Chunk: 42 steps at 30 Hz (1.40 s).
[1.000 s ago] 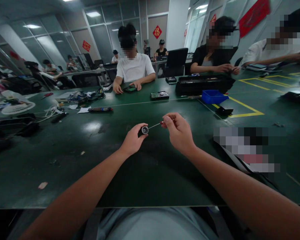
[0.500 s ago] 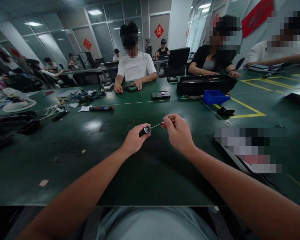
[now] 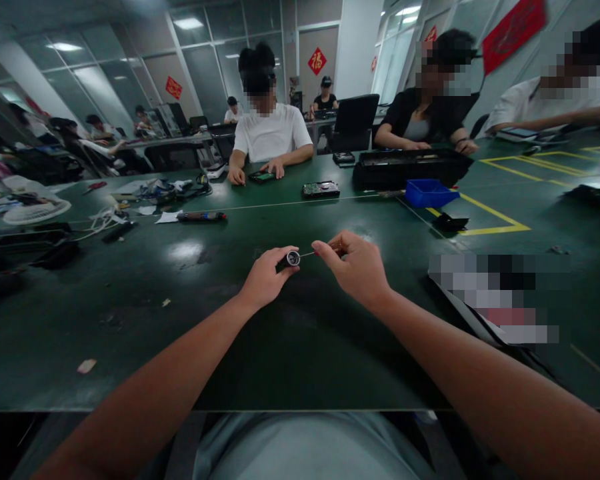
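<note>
My left hand (image 3: 266,277) is closed around a small black cylinder with a silver rim (image 3: 293,258), its round end facing right and toward me. In my right hand (image 3: 361,268) is a screwdriver (image 3: 316,249) with a reddish-brown handle, gripped between thumb and fingers. Its thin metal shaft points left and reaches the cylinder's rimmed end. Whether the tip sits inside or only touches the rim, I cannot tell. Both hands are held above the green table (image 3: 300,360).
Beyond my hands lie a hard drive (image 3: 321,189), an electric screwdriver (image 3: 203,217) and a blue bin (image 3: 430,193). A long black housing (image 3: 410,168) lies before a co-worker. Cables and parts (image 3: 165,190) clutter the left. A blurred-out flat item (image 3: 490,300) is at right.
My right hand has shifted its grip on the screwdriver, with the thumb now further left, and the handle has come closer to the cylinder. My left hand has barely moved.
</note>
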{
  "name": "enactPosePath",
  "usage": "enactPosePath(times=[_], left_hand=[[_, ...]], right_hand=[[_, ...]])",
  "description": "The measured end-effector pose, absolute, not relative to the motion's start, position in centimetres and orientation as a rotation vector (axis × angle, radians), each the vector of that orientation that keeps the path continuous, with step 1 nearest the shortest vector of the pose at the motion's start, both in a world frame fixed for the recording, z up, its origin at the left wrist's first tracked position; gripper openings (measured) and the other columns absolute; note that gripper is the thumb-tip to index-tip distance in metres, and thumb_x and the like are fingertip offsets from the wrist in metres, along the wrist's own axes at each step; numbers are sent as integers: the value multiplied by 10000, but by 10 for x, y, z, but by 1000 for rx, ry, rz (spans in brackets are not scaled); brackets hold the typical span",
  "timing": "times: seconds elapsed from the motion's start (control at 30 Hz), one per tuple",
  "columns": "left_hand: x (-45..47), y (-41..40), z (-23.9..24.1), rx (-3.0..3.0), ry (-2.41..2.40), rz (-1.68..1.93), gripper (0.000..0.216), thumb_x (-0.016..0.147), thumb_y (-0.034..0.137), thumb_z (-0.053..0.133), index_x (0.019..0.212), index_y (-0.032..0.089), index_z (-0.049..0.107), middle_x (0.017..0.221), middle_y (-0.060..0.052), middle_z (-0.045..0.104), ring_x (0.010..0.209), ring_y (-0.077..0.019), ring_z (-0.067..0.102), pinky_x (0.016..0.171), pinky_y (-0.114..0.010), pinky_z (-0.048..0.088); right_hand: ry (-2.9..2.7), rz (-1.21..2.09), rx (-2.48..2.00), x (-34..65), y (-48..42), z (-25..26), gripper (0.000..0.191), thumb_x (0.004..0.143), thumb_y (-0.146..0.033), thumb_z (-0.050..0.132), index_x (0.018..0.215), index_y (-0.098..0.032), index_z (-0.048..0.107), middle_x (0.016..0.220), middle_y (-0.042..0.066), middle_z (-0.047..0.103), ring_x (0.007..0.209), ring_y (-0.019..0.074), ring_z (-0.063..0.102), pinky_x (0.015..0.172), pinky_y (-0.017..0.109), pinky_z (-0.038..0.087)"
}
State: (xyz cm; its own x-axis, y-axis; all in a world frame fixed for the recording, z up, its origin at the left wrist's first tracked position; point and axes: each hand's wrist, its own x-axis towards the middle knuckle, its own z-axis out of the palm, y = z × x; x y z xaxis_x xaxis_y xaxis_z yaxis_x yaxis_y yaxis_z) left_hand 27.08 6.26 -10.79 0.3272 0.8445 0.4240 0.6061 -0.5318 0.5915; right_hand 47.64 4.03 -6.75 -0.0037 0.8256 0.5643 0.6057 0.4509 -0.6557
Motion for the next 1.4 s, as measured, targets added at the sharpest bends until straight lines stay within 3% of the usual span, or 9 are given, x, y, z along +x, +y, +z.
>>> enactPosePath(times=[0.13,0.23,0.3,0.5,0.7,0.83,1.03,1.2,1.4], left_hand=[[270,63,-109,2266,1309,1012,367,888,241,672,1251,240,618,1208,-55,663,1146,-232,593,1032,-418,437],[271,63,-108,2256,1317,995,369,884,238,675,1250,246,622,1202,-54,665,1141,-237,592,1026,-426,436],[271,62,-107,2255,1312,985,369,882,237,678,1246,250,625,1208,-54,663,1148,-240,588,1030,-430,432],[272,62,-106,2267,1303,979,368,875,225,684,1238,241,628,1198,-56,665,1135,-239,593,1020,-427,440],[270,64,-107,2249,1320,999,378,875,219,678,1249,236,623,1203,-55,660,1140,-234,593,1038,-412,438],[271,64,-107,2245,1329,985,381,875,226,680,1252,241,624,1202,-52,660,1137,-237,595,1036,-414,442],[276,60,-106,2317,1255,924,377,873,231,697,1244,249,634,1178,-34,677,1113,-223,606,1039,-406,441],[275,60,-106,2296,1253,943,376,874,209,694,1244,249,634,1190,-27,673,1130,-211,601,1038,-387,441],[270,64,-109,2248,1328,995,376,876,216,691,1246,241,630,1199,-38,666,1139,-216,598,1021,-389,450]], right_hand=[[-1758,386,-1137,477,42,-68,141,896,-349,595,860,-215,616,800,46,704,707,186,643,634,323,465],[-1800,412,-1082,477,41,-67,68,886,-270,567,863,-219,605,812,39,695,747,191,650,683,332,485],[-1808,424,-1073,477,39,-66,77,889,-271,563,856,-217,607,782,24,684,727,180,643,681,321,478],[-1796,470,-1144,476,37,-66,346,992,-434,419,812,-212,614,601,-15,582,564,149,560,574,298,389],[-1768,506,-1065,475,38,-71,127,923,-256,478,1021,-212,547,753,-5,597,666,162,581,626,305,408],[-1758,549,-1048,475,37,-71,75,896,-252,516,957,-216,539,786,-3,599,674,154,561,628,301,396],[-1763,603,-1136,472,37,-71,306,973,-427,449,780,-217,558,652,-22,529,619,147,517,590,301,354],[-1723,549,-1140,470,37,-71,159,921,-334,537,815,-218,564,654,-27,545,576,136,500,556,288,357],[-1708,565,-1102,472,39,-72,115,874,-305,608,917,-212,558,823,26,659,741,176,623,652,304,443]])
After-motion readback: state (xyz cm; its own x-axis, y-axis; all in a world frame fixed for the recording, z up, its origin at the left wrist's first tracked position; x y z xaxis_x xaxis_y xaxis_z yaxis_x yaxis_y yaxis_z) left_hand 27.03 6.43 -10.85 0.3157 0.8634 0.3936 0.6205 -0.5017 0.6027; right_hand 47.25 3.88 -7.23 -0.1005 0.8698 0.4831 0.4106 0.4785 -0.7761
